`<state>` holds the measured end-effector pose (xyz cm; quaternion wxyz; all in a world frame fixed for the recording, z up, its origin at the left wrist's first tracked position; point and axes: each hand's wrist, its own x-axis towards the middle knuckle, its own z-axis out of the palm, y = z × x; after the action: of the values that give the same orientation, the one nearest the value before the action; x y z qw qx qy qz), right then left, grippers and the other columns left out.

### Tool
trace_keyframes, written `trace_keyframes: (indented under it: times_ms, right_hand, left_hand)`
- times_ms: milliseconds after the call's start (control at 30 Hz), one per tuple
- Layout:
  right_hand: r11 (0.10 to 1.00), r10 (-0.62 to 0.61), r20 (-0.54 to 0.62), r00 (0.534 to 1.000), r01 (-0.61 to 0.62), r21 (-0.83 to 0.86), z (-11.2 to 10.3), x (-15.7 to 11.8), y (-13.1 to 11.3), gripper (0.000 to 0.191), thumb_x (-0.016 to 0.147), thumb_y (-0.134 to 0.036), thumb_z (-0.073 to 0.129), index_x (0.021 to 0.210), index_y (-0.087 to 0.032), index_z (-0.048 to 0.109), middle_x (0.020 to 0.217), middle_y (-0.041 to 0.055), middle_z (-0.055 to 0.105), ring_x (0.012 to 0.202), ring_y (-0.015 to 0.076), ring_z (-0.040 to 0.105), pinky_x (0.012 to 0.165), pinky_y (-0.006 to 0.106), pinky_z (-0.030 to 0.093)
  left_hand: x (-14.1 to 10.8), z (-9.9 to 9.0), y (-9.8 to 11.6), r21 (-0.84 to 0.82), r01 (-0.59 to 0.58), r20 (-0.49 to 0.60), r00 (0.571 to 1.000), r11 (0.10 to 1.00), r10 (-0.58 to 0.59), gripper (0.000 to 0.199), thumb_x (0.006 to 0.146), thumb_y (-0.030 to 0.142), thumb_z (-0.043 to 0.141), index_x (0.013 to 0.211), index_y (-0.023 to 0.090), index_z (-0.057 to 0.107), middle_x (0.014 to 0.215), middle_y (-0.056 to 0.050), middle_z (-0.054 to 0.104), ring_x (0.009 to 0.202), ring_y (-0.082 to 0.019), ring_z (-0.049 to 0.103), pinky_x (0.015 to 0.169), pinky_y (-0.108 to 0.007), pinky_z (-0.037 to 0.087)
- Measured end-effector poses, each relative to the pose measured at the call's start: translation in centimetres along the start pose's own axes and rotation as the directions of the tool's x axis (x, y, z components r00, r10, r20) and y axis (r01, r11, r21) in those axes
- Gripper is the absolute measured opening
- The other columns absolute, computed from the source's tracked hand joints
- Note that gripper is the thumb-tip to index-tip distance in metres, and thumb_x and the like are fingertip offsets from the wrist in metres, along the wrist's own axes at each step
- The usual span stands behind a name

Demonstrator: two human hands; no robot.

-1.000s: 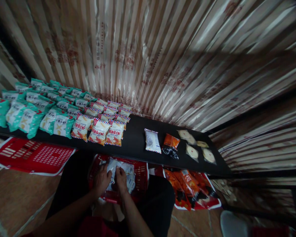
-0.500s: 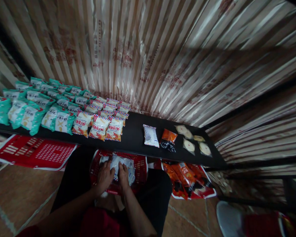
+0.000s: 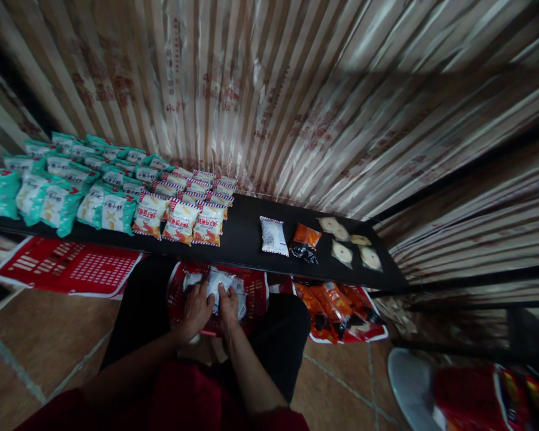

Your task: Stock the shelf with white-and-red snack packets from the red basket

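Note:
Between my knees is a red basket (image 3: 257,299) holding several silvery-white snack packets (image 3: 241,308). My left hand (image 3: 198,308) reaches into it, its fingers closed on the left side of one snack packet (image 3: 220,279). The opposite side of that same packet is gripped by my right hand (image 3: 228,306), thumb on top. Part of the packet and some fingertips are hidden by the hands. Above the basket, upright white-and-red snack packets (image 3: 179,220) stand in rows on a black shelf (image 3: 242,239).
Teal snack bags (image 3: 58,206) fill the shelf's left end. To the right lie one face-down packet (image 3: 273,236), an orange-black bag (image 3: 305,242) and several round pale packs (image 3: 342,254). Below are a red basket (image 3: 72,269) at left and a basket of orange bags (image 3: 335,305) at right.
My hands have shifted slightly on the packet, and my right fingers are more bent around its edge. The whole scene sits a little higher as the view tilts down.

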<state>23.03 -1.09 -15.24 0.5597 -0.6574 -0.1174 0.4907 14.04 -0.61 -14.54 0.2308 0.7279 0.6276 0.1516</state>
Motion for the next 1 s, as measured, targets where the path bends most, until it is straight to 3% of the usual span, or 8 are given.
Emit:
trace_keyframes:
  times_ms: [167,300,367,533,667,833,1000]
  right_hand:
    - [1.000,-0.016,0.003,1.000,0.016,0.026,0.1,0.4,0.5,0.046,0.063,-0.041,0.065,0.101,-0.017,0.057,0.095,0.0070,0.070,0.086,0.0196,0.065,0.075,0.027,0.050]
    - [0.998,-0.039,0.023,0.999,0.038,0.043,0.1,0.5,0.7,0.038,0.059,-0.038,0.066,0.090,-0.017,0.062,0.088,0.0047,0.071,0.084,0.0191,0.065,0.077,0.028,0.049]
    - [0.997,-0.043,0.038,0.998,0.041,0.062,0.0,0.4,0.7,0.033,0.057,-0.036,0.066,0.084,-0.017,0.063,0.083,0.0045,0.071,0.079,0.0188,0.065,0.077,0.028,0.049]
    - [0.998,-0.022,0.017,1.000,0.021,0.057,-0.2,-0.1,0.6,0.026,0.061,-0.038,0.064,0.077,-0.018,0.060,0.078,0.0051,0.071,0.074,0.0198,0.066,0.072,0.029,0.050]
    - [0.998,-0.028,-0.044,0.999,0.025,-0.061,-0.4,-0.3,0.1,0.021,0.065,-0.040,0.060,0.070,-0.019,0.057,0.079,0.0072,0.071,0.078,0.0211,0.067,0.072,0.028,0.050]
    - [0.987,-0.042,-0.051,0.998,0.034,-0.158,-0.6,-0.7,-0.8,0.023,0.070,-0.041,0.057,0.072,-0.018,0.060,0.086,0.0116,0.072,0.084,0.0225,0.067,0.073,0.029,0.050]
    - [0.989,0.012,-0.070,0.998,-0.022,-0.145,-0.7,-1.3,-1.2,0.025,0.069,-0.040,0.059,0.074,-0.016,0.064,0.085,0.0116,0.072,0.082,0.0225,0.068,0.075,0.029,0.050]
  left_hand:
    - [-0.2,0.5,-0.5,0.003,-0.127,-0.091,0.988,0.992,0.127,0.045,0.086,0.015,0.037,0.130,0.007,0.047,0.129,-0.018,0.050,0.119,-0.027,0.048,0.101,-0.042,0.039]
    - [-0.2,1.1,-1.0,-0.005,-0.324,-0.129,0.938,0.946,0.321,0.045,0.088,0.011,0.029,0.126,0.015,0.051,0.137,-0.013,0.046,0.131,-0.025,0.037,0.104,-0.043,0.037]
    - [-0.2,1.6,-1.2,-0.012,-0.369,-0.123,0.923,0.930,0.364,0.045,0.089,0.012,0.027,0.127,0.014,0.051,0.136,-0.012,0.048,0.132,-0.023,0.036,0.104,-0.043,0.038]
    - [-0.3,2.6,-1.5,-0.004,-0.395,-0.093,0.915,0.919,0.393,0.046,0.089,0.020,0.030,0.130,0.009,0.047,0.138,-0.014,0.046,0.132,-0.023,0.037,0.107,-0.041,0.036]
    - [-0.5,2.9,-1.8,-0.006,-0.439,-0.045,0.898,0.899,0.438,0.053,0.086,0.022,0.034,0.137,0.007,0.038,0.143,-0.016,0.038,0.136,-0.025,0.029,0.109,-0.044,0.031]
    - [-0.9,3.4,-2.3,-0.060,-0.451,0.015,0.892,0.890,0.453,0.068,0.080,0.025,0.044,0.142,0.007,0.025,0.148,-0.018,0.027,0.139,-0.030,0.019,0.109,-0.050,0.027]
    - [-1.1,3.2,-2.7,-0.102,-0.429,0.118,0.891,0.898,0.439,0.073,0.075,0.025,0.047,0.142,0.005,0.024,0.149,-0.020,0.023,0.139,-0.031,0.017,0.110,-0.051,0.026]
